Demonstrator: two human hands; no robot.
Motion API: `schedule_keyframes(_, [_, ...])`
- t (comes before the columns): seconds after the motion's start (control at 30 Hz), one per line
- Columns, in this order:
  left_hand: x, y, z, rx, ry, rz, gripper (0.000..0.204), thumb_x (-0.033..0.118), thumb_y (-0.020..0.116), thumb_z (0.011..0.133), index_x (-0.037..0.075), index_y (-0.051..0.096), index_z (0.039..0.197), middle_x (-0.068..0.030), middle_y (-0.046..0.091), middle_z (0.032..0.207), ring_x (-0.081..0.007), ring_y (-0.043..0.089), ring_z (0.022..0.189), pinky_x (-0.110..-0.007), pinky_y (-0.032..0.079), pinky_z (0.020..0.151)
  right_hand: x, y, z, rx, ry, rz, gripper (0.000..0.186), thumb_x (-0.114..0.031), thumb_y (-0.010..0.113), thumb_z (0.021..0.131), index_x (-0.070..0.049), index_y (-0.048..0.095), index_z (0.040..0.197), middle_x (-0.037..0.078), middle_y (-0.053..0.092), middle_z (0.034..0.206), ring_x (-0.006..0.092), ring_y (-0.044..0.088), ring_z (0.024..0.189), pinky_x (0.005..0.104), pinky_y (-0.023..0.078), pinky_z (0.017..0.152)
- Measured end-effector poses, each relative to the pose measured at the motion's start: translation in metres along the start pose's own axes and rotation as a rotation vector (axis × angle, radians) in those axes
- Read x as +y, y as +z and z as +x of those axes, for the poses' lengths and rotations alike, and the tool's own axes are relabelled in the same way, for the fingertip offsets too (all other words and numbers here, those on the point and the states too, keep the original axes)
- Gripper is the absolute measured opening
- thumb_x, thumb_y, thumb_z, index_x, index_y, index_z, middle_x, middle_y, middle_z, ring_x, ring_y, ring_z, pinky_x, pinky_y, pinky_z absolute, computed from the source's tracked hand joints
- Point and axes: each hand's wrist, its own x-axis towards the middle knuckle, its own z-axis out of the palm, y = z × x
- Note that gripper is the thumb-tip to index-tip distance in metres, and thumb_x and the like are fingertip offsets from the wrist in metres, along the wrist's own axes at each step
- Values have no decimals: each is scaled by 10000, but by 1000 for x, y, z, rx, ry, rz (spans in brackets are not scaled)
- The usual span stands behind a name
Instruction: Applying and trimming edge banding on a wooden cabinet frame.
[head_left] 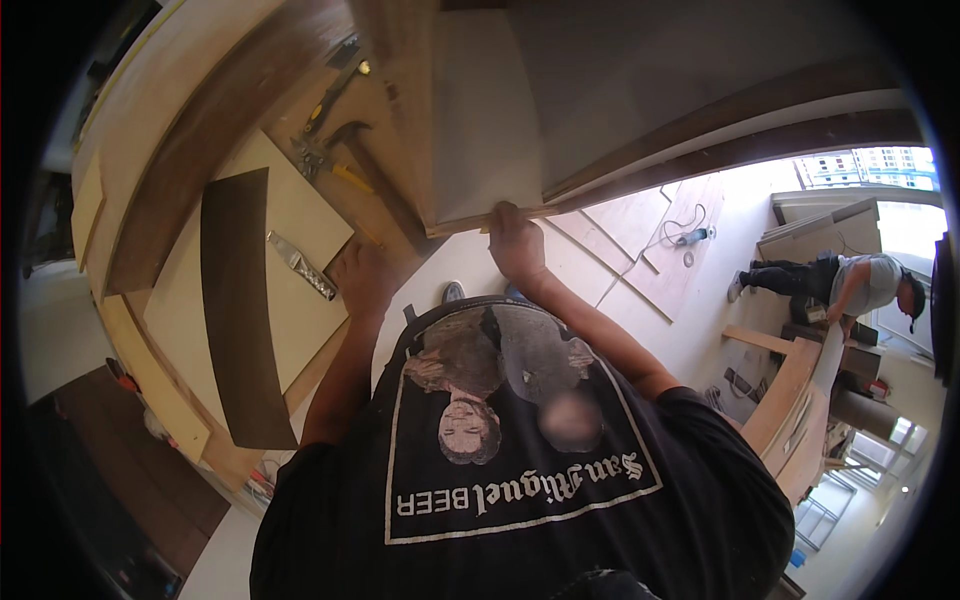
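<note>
The right hand (515,240) grips the lower edge of a pale plywood panel (490,120) standing against the counter (160,150). The left hand (362,280) rests flat on the counter beside the panel, near a hammer (345,150) and pliers (310,155).

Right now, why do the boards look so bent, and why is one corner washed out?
In the head view, the fisheye lens bows the pale wooden board gripped by the right hand; daylight from the bright window glares at right, while the rim falls black.
</note>
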Motion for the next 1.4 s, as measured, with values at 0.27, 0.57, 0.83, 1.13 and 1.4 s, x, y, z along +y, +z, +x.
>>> schedule_keyframes(0.27, [-6, 3, -3, -19, -10, -24, 206, 148, 657, 869, 36, 634, 1041, -158, 645, 1146, -378, 603, 1033, -507, 464, 894, 47, -26, 18, -24, -5, -287, 65, -149, 584, 940, -86, 569, 935, 213, 650, 665, 431, 670, 647, 548, 528, 553])
schedule_keyframes(0.57, [4, -4, 5, 27, -35, -32, 169, 143, 660, 903, 40, 644, 1037, -136, 658, 1112, -354, 608, 1031, -478, 477, 875, 9, 2, 9, 121, -83, 10, 76, -142, 570, 964, -91, 627, 968, 177, 691, 821, 413, 681, 719, 521, 541, 611])
schedule_keyframes(0.83, [0, -6, 2, 8, -68, -58, 151, 144, 666, 889, 53, 651, 1008, -120, 650, 1121, -351, 597, 1052, -481, 468, 890, 36, -22, 17, 88, 71, -206, 83, -149, 582, 971, -86, 629, 995, 213, 699, 822, 410, 688, 693, 513, 539, 562])
schedule_keyframes(1.13, [0, -7, 3, 11, -36, -20, 180, 136, 661, 875, 64, 639, 1038, -117, 642, 1133, -358, 595, 1056, -487, 466, 895, 25, -6, 7, 134, -4, -88, 185, -146, 585, 980, -42, 660, 1114, 241, 716, 915, 421, 705, 769, 490, 578, 657])
schedule_keyframes(1.4, [-2, -2, 1, 7, -69, -74, 173, 128, 666, 876, 59, 633, 1032, -125, 642, 1127, -363, 599, 1043, -490, 466, 891, 46, -20, 9, 10, -78, -317, 269, -151, 615, 940, -79, 648, 1197, 234, 720, 873, 403, 703, 680, 493, 575, 588])
